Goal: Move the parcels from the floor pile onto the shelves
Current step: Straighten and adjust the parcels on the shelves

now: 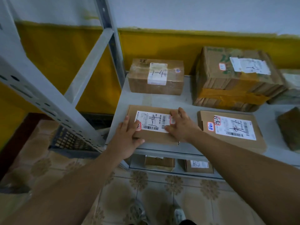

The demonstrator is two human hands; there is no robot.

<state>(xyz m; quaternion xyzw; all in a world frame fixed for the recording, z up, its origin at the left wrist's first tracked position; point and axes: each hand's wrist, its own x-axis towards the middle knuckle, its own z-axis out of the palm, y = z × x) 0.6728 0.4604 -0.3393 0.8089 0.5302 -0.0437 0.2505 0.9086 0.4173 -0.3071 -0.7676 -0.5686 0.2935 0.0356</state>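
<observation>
The parcel (155, 138) lies flat on the shelf (186, 98), at its front left corner, with its near edge just at the lip. My left hand (128, 137) rests on its 8 o'clock corner, fingers straight along the top and thumb stretched along the near edge. My right hand (180, 125) is spread over the 3 o'clock end, fingertips on the white label. Neither hand is clenched. Both press flat and nothing is gripped.

It is a thin cardboard mailer, so I judge it light and fairly stiff, though the broad top could dent under hard pressure. The label is probably slicker than the bare board, so for a slide I would push on the cardboard. To lift it, I would take the two short ends, thumbs on top and fingers beneath.

At 12 o'clock sits a box marked 1-4 (155, 77), apart from mine with bare shelf between. At 3 o'clock a second flat parcel (230, 130) lies near. At 1 o'clock stands a big taped box (235, 78). There is room to push mine back.
</observation>
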